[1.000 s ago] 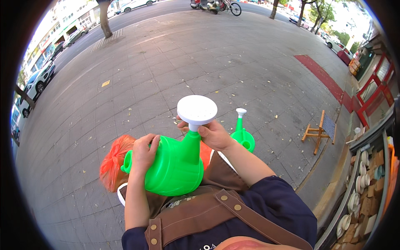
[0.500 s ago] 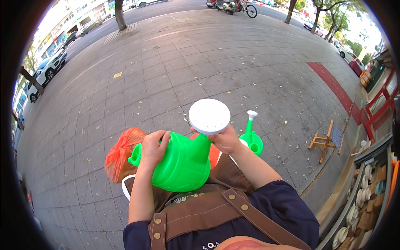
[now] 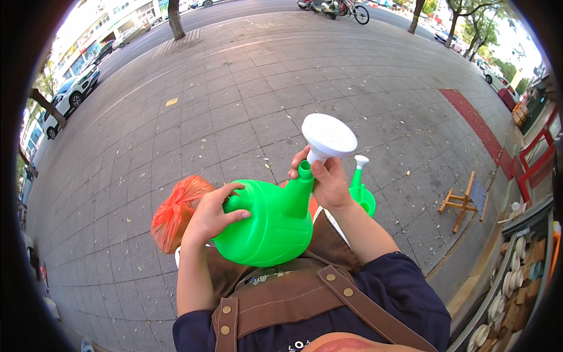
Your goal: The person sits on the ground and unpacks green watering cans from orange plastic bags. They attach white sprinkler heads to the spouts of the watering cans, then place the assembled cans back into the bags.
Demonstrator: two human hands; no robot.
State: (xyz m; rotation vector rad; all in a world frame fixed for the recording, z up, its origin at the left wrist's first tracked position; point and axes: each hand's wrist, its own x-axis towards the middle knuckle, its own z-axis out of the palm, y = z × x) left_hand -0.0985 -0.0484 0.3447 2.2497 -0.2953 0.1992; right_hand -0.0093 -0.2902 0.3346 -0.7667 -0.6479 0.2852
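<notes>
A bright green watering can (image 3: 264, 226) lies tilted across my lap, the open end of its spout pointing up and away from me. My left hand (image 3: 210, 216) is closed on the can's left side, fingers and thumb around a raised green part. Just above the spout, my right hand (image 3: 333, 185) pinches the neck of a white sprinkler head (image 3: 331, 135). The head is off the spout, its broad holed face tipped up to the right. Behind my right forearm stands a second green watering can (image 3: 368, 201), a white sprinkler head on its spout.
An orange plastic bag (image 3: 183, 211), knotted and full, sits left of my knees. To the right stands a wooden folding stool (image 3: 466, 202). Shelves of white dishes (image 3: 498, 305) line the lower right. Paving, trees, parked cars and a bicycle (image 3: 359, 13) lie beyond.
The sprinkler head has come off the spout and moved up and right in my right hand. My left hand has shifted its grip, and the can has turned slightly.
</notes>
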